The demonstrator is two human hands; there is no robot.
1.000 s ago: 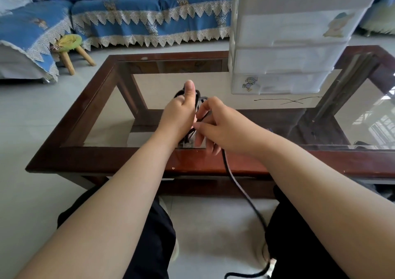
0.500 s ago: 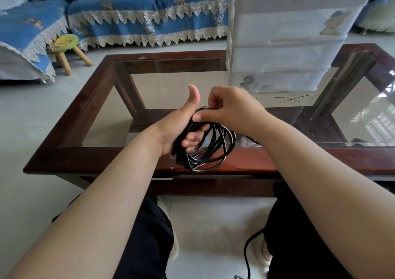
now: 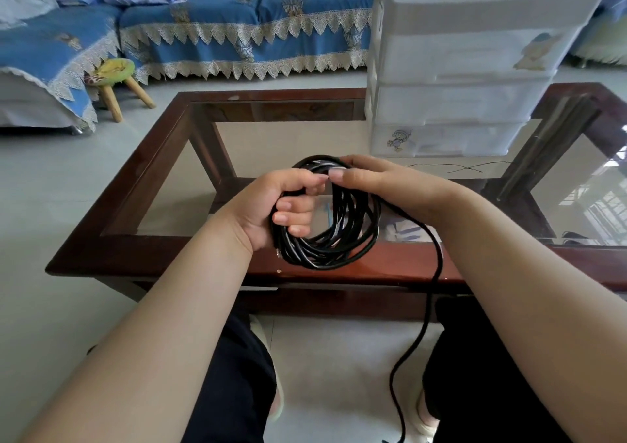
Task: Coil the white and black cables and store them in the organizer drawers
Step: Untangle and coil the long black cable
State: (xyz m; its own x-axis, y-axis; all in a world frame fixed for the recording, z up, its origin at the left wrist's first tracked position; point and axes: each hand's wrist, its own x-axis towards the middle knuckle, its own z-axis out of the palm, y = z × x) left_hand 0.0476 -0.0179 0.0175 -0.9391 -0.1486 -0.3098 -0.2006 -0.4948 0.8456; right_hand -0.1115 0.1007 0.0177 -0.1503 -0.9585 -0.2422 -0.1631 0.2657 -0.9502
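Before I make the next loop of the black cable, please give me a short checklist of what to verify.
1. Left hand grips the black coil: ok.
2. Right hand holds the top of the coil: ok.
3. Loops lie together: ok.
4. Loose tail fully wound: not ok, it hangs to the floor.
5. Tail free of snags below: cannot tell.
6. Organizer drawer open: not ok, the fronts look closed.

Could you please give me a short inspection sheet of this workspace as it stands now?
Surface: dark wooden glass-topped coffee table.
Job's things: white plastic drawer organizer on the table, drawers closed; white cable not seen.
Clutter: thin dark strands on the glass.
Hands: left hand grips the coil; right hand holds its top.
Cables: black cable coil, loose tail trailing floorward.
Surroundings: blue lace-trimmed sofa, small green wooden stool.
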